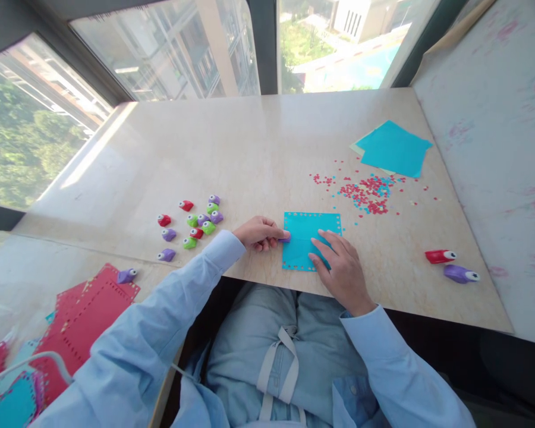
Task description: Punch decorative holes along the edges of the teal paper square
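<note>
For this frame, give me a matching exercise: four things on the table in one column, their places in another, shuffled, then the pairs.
Things:
1. blue punched sheet
2. stack of blue paper
3. red punched sheets
4. red and purple punches

Places:
A. far right, beyond the confetti
B. near left, on the side table
C. under the right hand, the left hand at its edge
D. near right, side by side

Pairs: 1-C, 2-A, 3-B, 4-D
</note>
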Tool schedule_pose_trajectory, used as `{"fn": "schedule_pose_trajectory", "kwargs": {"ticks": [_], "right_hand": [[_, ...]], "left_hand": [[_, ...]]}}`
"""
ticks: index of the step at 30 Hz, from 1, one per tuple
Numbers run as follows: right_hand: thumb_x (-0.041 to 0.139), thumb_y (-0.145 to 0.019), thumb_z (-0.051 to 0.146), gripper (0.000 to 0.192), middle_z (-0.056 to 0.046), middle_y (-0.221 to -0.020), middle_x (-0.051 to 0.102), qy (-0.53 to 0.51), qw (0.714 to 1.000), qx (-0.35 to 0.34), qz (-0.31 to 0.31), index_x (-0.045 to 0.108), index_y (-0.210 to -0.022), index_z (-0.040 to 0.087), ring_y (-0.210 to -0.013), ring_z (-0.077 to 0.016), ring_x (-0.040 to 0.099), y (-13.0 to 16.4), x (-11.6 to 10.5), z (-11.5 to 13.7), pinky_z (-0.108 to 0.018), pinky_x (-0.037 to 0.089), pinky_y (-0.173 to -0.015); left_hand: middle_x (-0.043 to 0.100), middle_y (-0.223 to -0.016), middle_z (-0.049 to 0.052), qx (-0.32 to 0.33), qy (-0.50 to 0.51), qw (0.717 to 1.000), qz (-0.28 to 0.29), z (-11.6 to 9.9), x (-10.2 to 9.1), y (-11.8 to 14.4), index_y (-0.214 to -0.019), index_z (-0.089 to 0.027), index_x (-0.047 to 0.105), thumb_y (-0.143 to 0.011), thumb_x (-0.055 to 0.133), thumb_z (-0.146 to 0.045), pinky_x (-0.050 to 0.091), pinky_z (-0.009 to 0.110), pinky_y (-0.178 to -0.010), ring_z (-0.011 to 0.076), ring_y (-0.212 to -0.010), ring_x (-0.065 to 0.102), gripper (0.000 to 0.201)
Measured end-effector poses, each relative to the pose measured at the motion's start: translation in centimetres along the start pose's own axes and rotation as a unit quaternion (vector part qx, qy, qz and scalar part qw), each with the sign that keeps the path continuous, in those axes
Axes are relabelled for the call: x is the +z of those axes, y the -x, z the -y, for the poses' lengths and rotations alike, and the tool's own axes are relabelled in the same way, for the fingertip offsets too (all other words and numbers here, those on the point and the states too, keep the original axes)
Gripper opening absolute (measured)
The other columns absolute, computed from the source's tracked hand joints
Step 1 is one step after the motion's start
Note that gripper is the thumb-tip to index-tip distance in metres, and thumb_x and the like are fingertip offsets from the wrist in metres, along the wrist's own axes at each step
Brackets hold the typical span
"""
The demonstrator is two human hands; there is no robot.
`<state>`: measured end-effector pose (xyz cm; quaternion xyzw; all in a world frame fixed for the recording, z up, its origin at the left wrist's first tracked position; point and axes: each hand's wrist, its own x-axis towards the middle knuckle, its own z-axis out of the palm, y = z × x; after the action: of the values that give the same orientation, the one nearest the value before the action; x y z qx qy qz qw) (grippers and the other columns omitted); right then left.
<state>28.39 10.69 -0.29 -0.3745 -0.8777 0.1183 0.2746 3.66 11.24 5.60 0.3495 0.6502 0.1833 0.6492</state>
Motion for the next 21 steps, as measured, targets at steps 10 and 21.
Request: {"fn": "schedule_pose_trajectory", "kwargs": {"ticks": [10,21], "right_hand": [[0.044,-0.101,0.039,0.038,-0.012,-0.134,0.056,0.003,1.0,-0.001,-0.008,0.067,-0.119,0.015,-0.127,-0.0291,0.046,0.0,0.3,-0.3,-0.048,0.038,-0.107],[0.045,-0.1,0.039,0.037,-0.012,-0.133,0.057,-0.002,1.0,-0.006,-0.016,0.067,-0.118,0.016,-0.126,-0.0291,0.047,0.0,0.4,-0.5,-0.048,0.039,-0.106]], "left_hand": [[0.053,-0.044,-0.003,0.003,-0.043,0.995,-0.088,0.1,0.5,-0.2,-0.056,-0.016,0.057,-0.066,0.083,-0.041,0.028,0.02,-0.035,0.0066,-0.035,0.043,0.037],[0.062,-0.052,0.002,-0.053,-0.052,0.994,-0.085,-1.4,0.5,0.0,-0.055,-0.014,0.06,-0.06,0.087,-0.036,0.043,0.022,-0.045,0.01,-0.046,0.057,0.035]]}}
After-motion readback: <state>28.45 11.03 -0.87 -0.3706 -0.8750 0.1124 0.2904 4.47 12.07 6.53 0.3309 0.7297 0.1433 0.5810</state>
